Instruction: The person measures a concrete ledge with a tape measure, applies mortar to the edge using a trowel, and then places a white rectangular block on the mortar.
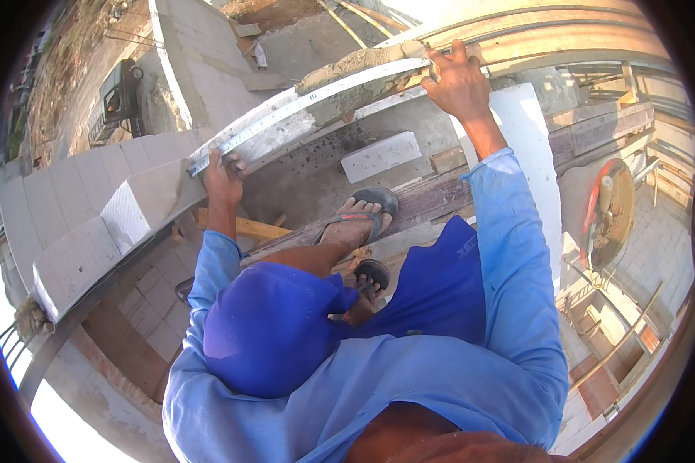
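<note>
A pale measuring tape (247, 135) with fine markings is stretched along the top of a block wall (286, 133). Its left end is pinched in my left hand (225, 176), beside a white block (131, 199) set on the wall. Further along to the right, my right hand (459, 83) has its fingers curled over the tape at the wall's edge. What lies under those fingers is partly hidden. Rough grey mortar (355, 69) lies on the wall between the hands, just beyond the tape.
My sandalled feet (355, 224) stand on planks (432, 201). A loose white block (381, 157) lies inside the wall, and a white slab (521, 139) under my right arm. Steel bars (548, 32) run along timber at upper right. A red-rimmed round pan (616, 212) sits right; a dark vehicle (120, 96) stands far below.
</note>
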Demonstrator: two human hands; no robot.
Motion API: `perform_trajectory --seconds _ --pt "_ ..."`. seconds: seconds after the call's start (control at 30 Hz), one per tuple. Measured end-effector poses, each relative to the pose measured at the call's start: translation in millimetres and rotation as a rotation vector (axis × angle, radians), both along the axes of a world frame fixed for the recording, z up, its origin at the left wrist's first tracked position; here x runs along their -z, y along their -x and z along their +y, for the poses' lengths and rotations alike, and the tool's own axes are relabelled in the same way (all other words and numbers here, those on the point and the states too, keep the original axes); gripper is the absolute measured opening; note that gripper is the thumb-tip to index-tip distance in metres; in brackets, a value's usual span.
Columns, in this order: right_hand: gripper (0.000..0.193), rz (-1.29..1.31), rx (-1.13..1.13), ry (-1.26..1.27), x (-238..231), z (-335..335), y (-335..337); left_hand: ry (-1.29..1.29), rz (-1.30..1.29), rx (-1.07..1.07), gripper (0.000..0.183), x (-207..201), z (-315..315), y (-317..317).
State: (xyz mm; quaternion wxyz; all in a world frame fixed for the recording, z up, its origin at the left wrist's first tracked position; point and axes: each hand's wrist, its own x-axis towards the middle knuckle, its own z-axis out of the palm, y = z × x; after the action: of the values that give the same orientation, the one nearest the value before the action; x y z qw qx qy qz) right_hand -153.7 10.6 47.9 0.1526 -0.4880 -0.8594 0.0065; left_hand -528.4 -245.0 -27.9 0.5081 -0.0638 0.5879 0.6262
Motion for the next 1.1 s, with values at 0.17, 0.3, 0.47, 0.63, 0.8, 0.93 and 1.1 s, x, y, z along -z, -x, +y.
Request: perform_trajectory --seconds 0.17,0.3,0.47,0.63,0.8,0.93,1.1 --pt "0.041 -0.023 -0.007 -0.016 0.0 0.2 0.2 -0.014 0.023 0.011 0.032 2.6 -2.1 1.6" --pt "0.043 -0.044 -0.016 -0.037 0.8 0.9 -1.1 -0.019 0.026 0.021 0.032 3.4 -1.3 2.0" --pt "0.038 0.016 -0.005 -0.009 1.2 -0.2 0.3 -0.004 0.011 0.025 0.033 4.8 -2.3 4.7" --pt "0.039 0.009 0.006 0.023 1.6 0.4 -1.6 0.003 -0.011 0.008 0.032 -0.7 0.6 -0.5" --pt "0.041 0.003 0.020 0.047 -2.1 0.1 -1.3 0.001 0.012 0.017 0.030 -4.2 0.8 -2.1" --pt "0.042 0.000 0.034 0.071 -4.4 -0.7 -0.5 0.024 0.013 -0.003 0.030 -6.9 2.3 -5.0" --pt "0.042 0.002 0.039 0.076 -6.7 -1.7 0.0 0.025 0.019 0.001 0.030 -7.0 1.7 -4.8"
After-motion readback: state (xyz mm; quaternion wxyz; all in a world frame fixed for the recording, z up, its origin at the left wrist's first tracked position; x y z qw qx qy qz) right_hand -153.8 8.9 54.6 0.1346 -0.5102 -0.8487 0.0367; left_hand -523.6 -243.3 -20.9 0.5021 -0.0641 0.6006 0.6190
